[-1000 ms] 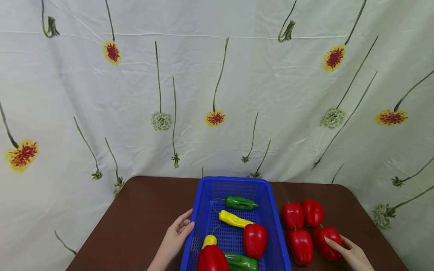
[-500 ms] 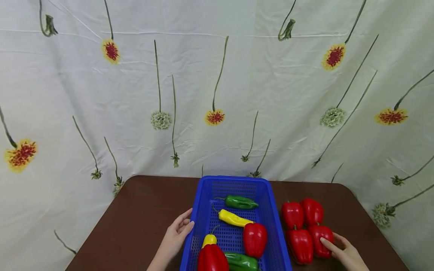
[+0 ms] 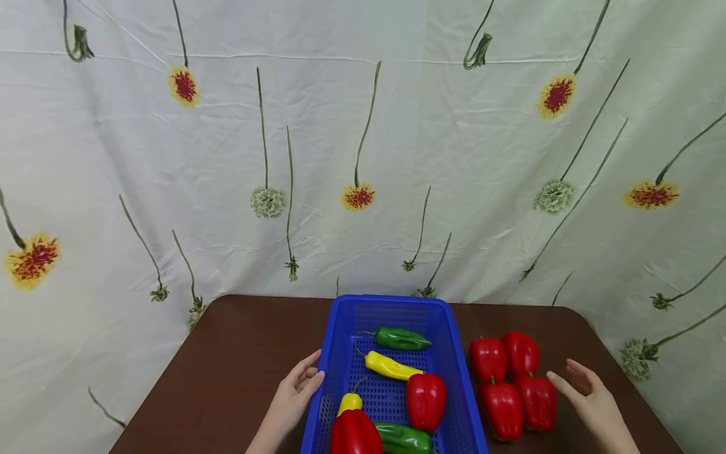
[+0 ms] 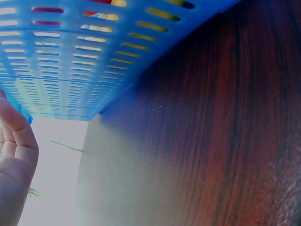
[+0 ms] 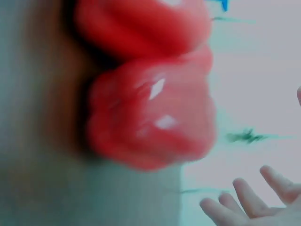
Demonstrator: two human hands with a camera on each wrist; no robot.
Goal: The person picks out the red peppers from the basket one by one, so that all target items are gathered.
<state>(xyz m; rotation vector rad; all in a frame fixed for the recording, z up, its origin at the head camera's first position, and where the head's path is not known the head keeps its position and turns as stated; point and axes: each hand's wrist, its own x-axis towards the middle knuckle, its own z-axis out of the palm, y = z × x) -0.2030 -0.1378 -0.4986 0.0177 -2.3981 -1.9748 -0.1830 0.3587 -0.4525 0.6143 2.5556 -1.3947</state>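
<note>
Left hand (image 3: 291,396), fingers loosely bent, rests against the blue basket (image 3: 391,301), likely steadying it; right hand (image 3: 594,403), fingers spread, holds nothing beside four red peppers (image 3: 507,398), seemingly grouped tidily right of the basket

1. L hand (image 3: 292,394): forearm cut by head pic's btm edge; hand itself cropped at L wrist pic's left edge.
2. Blue basket (image 3: 388,300), to rt of L fingers: near end cut off, head pic.
3. Inside, front red pepper (image 3: 355,435) also cropped; hides lower pt of yellow pepper (image 3: 350,402) & left end of green pepper (image 3: 404,439).
4. Coloured bits thru slots, above L fingers in L wrist pic: can't ID.
5. R hand (image 3: 592,403): cropped, R wrist pic.
6. Nearest red pepper (image 5: 150,117), up-left of R fingers there: blurred.
</note>
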